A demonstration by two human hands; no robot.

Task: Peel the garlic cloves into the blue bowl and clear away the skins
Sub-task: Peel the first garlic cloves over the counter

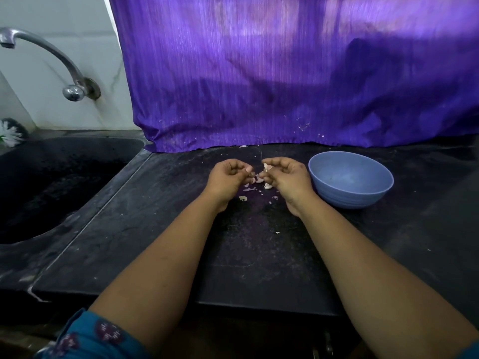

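Beside blue bowl [351,178], both hands' curled grips [285,174] meet.

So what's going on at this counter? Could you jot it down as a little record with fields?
Setting: dark stone kitchen counter, black sink at left, purple cloth hanging behind
Left hand: fingers curled, pinching at garlic
Right hand: fingers curled round a pale garlic clove
Round blue plastic bowl: right of the hands, looks empty
Papery garlic skins: scattered on the counter under and near the hands
Metal tap: over the sink, no water running
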